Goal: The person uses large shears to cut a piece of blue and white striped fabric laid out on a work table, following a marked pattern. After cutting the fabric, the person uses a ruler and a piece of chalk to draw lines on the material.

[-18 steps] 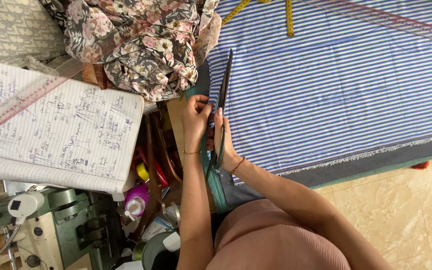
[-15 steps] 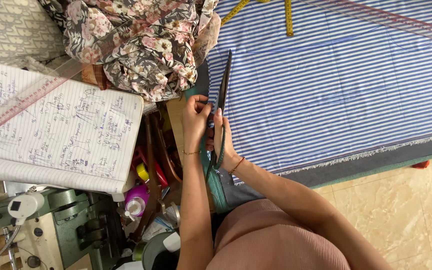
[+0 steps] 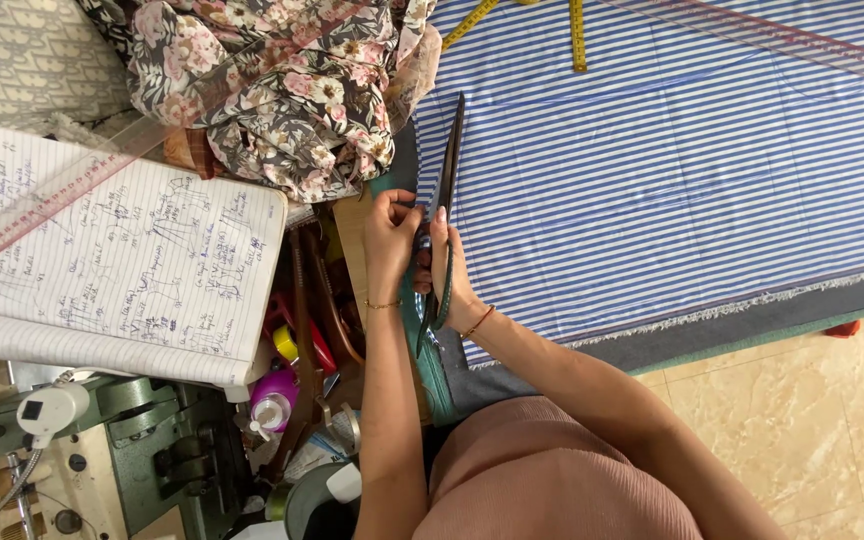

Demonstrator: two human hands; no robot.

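A blue-and-white striped fabric (image 3: 672, 170) lies spread over the table. My right hand (image 3: 450, 272) grips the green handles of long dark scissors (image 3: 447, 165), whose blades run up along the fabric's left edge. My left hand (image 3: 389, 240) pinches that edge of the fabric right beside the blades. Both wrists wear thin bracelets.
A floral cloth (image 3: 282, 80) is heaped at the top left. An open handwritten notebook (image 3: 122, 265) with a clear ruler (image 3: 52, 200) lies left. A sewing machine (image 3: 102, 450) stands at bottom left. Yellow measuring tape (image 3: 578, 35) and a long ruler (image 3: 782, 40) rest on the fabric.
The scissors and my right hand have slid slightly forward along the fabric's edge. My left hand stays in place.
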